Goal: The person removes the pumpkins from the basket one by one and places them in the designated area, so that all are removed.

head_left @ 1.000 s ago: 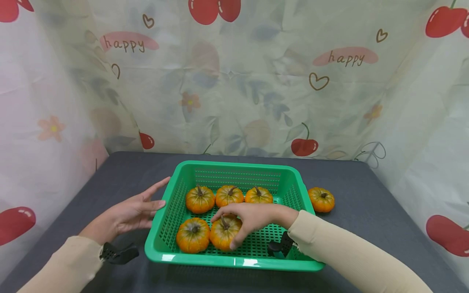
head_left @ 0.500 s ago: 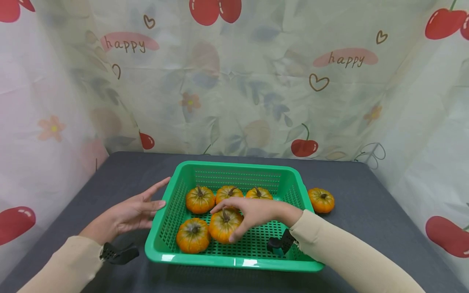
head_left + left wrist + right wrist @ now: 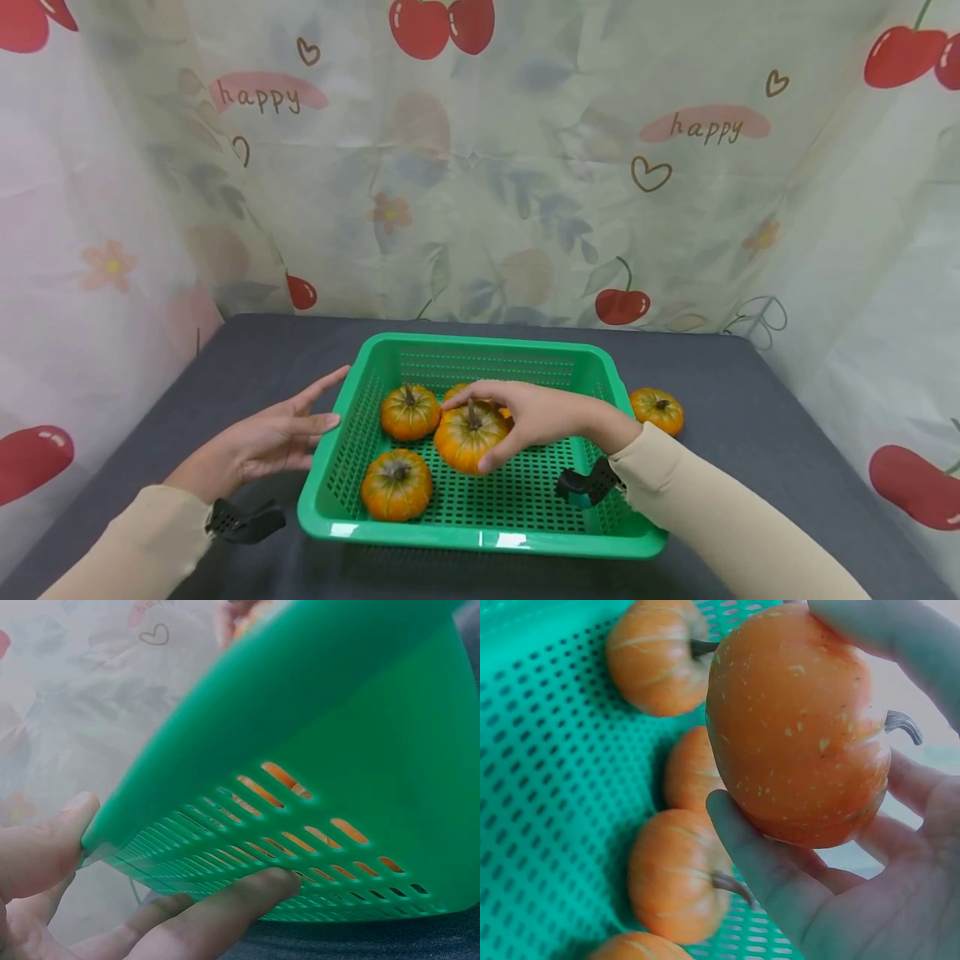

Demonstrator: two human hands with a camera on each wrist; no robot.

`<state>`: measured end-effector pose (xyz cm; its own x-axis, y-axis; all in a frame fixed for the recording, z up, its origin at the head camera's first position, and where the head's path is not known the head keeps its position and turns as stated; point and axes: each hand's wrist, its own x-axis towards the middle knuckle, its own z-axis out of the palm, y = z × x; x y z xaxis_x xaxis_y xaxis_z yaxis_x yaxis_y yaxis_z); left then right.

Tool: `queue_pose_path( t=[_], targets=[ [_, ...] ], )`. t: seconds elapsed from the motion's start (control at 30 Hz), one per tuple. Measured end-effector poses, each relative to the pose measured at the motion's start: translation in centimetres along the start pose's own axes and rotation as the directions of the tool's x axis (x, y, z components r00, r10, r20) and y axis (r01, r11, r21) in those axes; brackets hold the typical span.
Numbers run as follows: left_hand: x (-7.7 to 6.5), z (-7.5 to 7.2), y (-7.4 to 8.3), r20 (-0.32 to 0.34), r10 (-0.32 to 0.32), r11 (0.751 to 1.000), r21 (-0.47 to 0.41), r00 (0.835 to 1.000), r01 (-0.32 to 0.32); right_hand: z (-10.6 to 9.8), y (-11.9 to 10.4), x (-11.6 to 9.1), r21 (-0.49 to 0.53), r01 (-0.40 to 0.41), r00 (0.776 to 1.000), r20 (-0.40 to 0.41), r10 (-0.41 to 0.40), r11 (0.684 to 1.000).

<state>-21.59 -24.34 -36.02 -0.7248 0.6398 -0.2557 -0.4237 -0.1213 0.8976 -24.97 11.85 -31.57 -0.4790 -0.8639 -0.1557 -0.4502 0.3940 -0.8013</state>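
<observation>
Pumpkin [image 3: 467, 442] in right fingers [image 3: 756, 856] now higher

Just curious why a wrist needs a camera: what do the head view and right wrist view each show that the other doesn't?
Only the head view: the left hand, the pumpkin outside the green basket, and printed "happy" lettering.
Only the right wrist view: pale specks on the held pumpkin.
Both: the right hand gripping it, and other pumpkins in the basket.
</observation>
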Motion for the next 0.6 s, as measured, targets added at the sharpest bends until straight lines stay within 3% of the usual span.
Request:
queue_pose_path(
  t=[0.17, 0.33, 0.6],
  targets=[
    [0.0, 0.0, 0.0, -0.002, 0.000, 1.000, 0.004, 1.000, 0.000, -1.2, -0.7, -0.9, 0.027, 0.023, 0.999, -0.036, -0.022, 0.999],
    [0.1, -0.1, -0.1, 0.003, 0.003, 1.000, 0.007, 1.000, -0.003, -2.3, -1.1, -2.0, -0.034, 0.030, 0.995, -0.097, -0.033, 0.999],
    [0.1, 0.0, 0.0, 0.008, 0.009, 1.000, 0.014, 1.000, -0.010, -3.7, -2.0, -4.2, -0.061, -0.013, 0.981, -0.193, 0.001, 0.998]
  ],
)
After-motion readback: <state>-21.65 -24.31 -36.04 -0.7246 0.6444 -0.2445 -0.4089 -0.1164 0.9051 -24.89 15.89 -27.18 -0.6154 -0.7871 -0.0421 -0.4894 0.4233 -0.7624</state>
